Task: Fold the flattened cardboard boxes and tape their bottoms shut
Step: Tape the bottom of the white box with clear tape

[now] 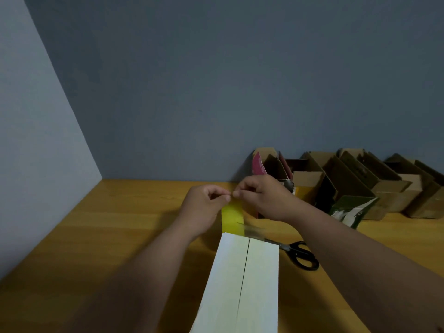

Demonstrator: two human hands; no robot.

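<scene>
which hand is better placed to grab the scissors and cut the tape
Right, probably. The scissors lie on the table just under the right hand's forearm, right of the white box. The left hand is across the box, pinching the yellow tape.

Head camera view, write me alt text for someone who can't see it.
Two bare hands, left and right, pinch the end of a yellow tape strip above a white folded cardboard box, its two bottom flaps meeting at a centre seam. Black-handled scissors lie right of it on the wooden table; open brown cardboard boxes line the blue-grey wall.
</scene>
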